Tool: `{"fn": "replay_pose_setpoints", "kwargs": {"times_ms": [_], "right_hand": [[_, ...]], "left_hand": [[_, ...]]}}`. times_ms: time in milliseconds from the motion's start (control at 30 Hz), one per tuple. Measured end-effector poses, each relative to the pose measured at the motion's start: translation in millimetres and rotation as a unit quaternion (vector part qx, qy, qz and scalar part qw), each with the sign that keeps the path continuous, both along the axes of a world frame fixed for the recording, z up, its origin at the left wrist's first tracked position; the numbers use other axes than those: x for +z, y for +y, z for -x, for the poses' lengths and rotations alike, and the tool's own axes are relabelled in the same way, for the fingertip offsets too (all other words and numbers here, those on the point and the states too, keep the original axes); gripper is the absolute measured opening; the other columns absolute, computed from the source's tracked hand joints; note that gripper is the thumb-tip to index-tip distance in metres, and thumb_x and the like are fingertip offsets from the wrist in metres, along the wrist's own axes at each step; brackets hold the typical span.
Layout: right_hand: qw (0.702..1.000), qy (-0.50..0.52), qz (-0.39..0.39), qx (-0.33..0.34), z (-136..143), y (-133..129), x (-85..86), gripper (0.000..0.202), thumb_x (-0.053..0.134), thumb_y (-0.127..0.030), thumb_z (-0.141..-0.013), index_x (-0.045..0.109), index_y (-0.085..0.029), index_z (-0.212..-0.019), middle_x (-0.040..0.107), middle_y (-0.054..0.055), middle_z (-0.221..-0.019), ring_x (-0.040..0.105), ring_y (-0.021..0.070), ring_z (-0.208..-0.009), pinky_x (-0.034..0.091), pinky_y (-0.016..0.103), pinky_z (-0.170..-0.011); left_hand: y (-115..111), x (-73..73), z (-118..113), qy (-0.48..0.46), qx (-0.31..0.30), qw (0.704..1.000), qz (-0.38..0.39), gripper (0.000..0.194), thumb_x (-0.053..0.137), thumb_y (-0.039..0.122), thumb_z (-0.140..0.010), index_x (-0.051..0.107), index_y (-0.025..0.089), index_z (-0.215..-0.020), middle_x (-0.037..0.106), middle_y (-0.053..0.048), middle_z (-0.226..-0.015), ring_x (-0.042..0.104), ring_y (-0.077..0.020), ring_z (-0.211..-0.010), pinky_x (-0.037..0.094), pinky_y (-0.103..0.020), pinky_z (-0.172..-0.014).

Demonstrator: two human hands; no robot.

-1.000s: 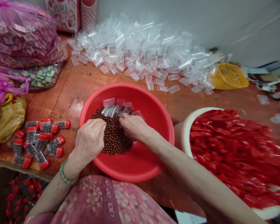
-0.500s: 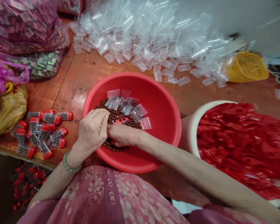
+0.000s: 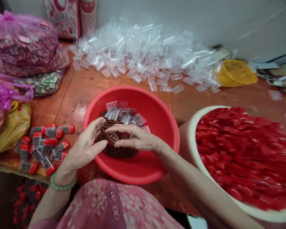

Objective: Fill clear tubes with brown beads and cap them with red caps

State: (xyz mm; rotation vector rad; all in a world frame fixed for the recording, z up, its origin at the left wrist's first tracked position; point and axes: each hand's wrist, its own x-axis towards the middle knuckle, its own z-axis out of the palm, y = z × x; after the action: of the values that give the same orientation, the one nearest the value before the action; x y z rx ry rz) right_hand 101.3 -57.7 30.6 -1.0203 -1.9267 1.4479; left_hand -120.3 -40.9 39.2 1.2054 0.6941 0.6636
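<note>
A red basin [image 3: 157,121] stands in front of me, with brown beads [image 3: 121,152] and several clear plastic cases [image 3: 126,118] in it. Over the beads, my right hand [image 3: 135,137] holds a small clear case [image 3: 112,137] between thumb and fingers; its oval opening faces up and brown beads show inside. My left hand [image 3: 87,144], with a green bead bracelet at the wrist, is at the basin's left rim. Its thumb and fingers are apart, beside the case, and nothing shows between them.
Filled cases with red caps [image 3: 47,146] lie at the left, below plastic bags [image 3: 26,47]. Along the back are a heap of clear cases [image 3: 143,54] and a yellow basket [image 3: 237,73]. A white-rimmed tub [image 3: 193,136] of red parts stands at the right.
My left hand has opened from a closed pose and drawn slightly away. My right hand has come up from the beads, and the clear case in it now shows. The view has shifted.
</note>
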Motion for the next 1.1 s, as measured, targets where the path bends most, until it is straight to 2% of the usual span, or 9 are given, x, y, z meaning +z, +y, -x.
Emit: {"fn": "replay_pose_setpoints", "kwargs": {"times_ms": [167,400,567,633,700,767,800,867,1100], "right_hand": [[0.996,0.015,-0.072,-0.044,-4.7,-7.8,15.9,0.039,0.059,-0.025,-0.092,0.059,-0.021,-0.131,0.065,0.009,-0.13,0.06,0.0179,-0.12,0.044,0.037,-0.106],[0.975,-0.08,-0.165,-0.129,8.2,-28.9,34.4,0.028,0.046,-0.017,-0.097,0.065,-0.013,-0.117,0.071,0.012,-0.113,0.065,0.0165,-0.104,0.05,0.032,-0.095],[0.931,-0.204,-0.202,-0.224,-20.4,-64.0,48.3,0.026,0.048,-0.024,-0.098,0.066,-0.012,-0.113,0.072,0.011,-0.104,0.065,0.017,-0.097,0.051,0.03,-0.09],[0.897,-0.235,-0.193,-0.322,-49.1,-86.6,53.1,0.024,0.048,-0.022,-0.097,0.066,-0.015,-0.111,0.072,0.008,-0.103,0.065,0.0152,-0.095,0.051,0.027,-0.088],[0.83,-0.308,-0.16,-0.437,-83.9,-108.1,55.6,0.021,0.048,-0.019,-0.096,0.068,-0.015,-0.103,0.071,0.008,-0.098,0.065,0.016,-0.091,0.05,0.028,-0.086],[0.755,-0.423,-0.109,-0.489,-118.4,-122.5,54.9,0.02,0.048,-0.017,-0.094,0.068,-0.015,-0.098,0.069,0.01,-0.097,0.063,0.019,-0.091,0.049,0.031,-0.086],[0.722,-0.481,-0.078,-0.49,-133.3,-126.1,53.4,0.021,0.048,-0.016,-0.094,0.069,-0.014,-0.098,0.069,0.011,-0.099,0.062,0.0203,-0.093,0.048,0.033,-0.088],[0.695,-0.546,-0.041,-0.466,-156.0,-126.7,48.1,0.022,0.049,-0.017,-0.092,0.069,-0.014,-0.102,0.069,0.012,-0.102,0.061,0.0221,-0.095,0.046,0.034,-0.089],[0.72,-0.571,-0.038,-0.392,-176.2,-108.0,23.2,0.028,0.051,-0.018,-0.09,0.07,-0.014,-0.11,0.065,0.015,-0.107,0.057,0.0251,-0.098,0.044,0.036,-0.088]], "left_hand": [[-3.6,-4.6,-17.2,0.018,-0.048,0.999,0.002,0.058,0.06,0.025,-0.088,0.042,0.017,-0.143,0.051,-0.015,-0.145,0.053,-0.0264,-0.131,0.043,-0.044,-0.111],[-9.7,4.3,-27.4,0.156,0.06,0.978,-0.123,0.038,0.07,0.034,-0.082,0.069,0.019,-0.116,0.071,-0.008,-0.119,0.066,-0.0251,-0.111,0.048,-0.044,-0.106],[-3.3,5.9,-27.5,0.145,0.092,0.983,-0.071,0.031,0.069,0.04,-0.084,0.069,0.023,-0.11,0.073,-0.004,-0.114,0.068,-0.0224,-0.105,0.054,-0.037,-0.098],[-1.1,3.1,-27.2,0.167,0.042,0.981,-0.085,0.031,0.067,0.042,-0.084,0.068,0.023,-0.109,0.072,-0.005,-0.115,0.067,-0.0224,-0.105,0.055,-0.035,-0.095],[-0.6,0.4,-27.6,0.206,-0.017,0.971,-0.12,0.032,0.067,0.043,-0.084,0.068,0.023,-0.11,0.072,-0.005,-0.114,0.067,-0.0224,-0.105,0.054,-0.034,-0.096],[-1.4,-0.9,-29.6,0.219,-0.036,0.966,-0.134,0.032,0.066,0.043,-0.085,0.068,0.024,-0.111,0.071,-0.005,-0.114,0.066,-0.0219,-0.105,0.054,-0.033,-0.096],[-2.2,-0.9,-31.4,0.216,-0.031,0.966,-0.135,0.032,0.065,0.043,-0.085,0.068,0.024,-0.111,0.071,-0.005,-0.114,0.066,-0.0216,-0.105,0.054,-0.032,-0.094],[-4.4,0.5,-36.5,0.211,-0.017,0.968,-0.136,0.031,0.066,0.043,-0.085,0.068,0.024,-0.109,0.072,-0.004,-0.113,0.067,-0.0213,-0.104,0.055,-0.03,-0.092],[-11.2,12.8,-53.2,0.186,-0.008,0.974,-0.131,0.026,0.068,0.038,-0.083,0.069,0.02,-0.102,0.075,-0.007,-0.103,0.07,-0.0207,-0.094,0.056,-0.03,-0.084]]}}
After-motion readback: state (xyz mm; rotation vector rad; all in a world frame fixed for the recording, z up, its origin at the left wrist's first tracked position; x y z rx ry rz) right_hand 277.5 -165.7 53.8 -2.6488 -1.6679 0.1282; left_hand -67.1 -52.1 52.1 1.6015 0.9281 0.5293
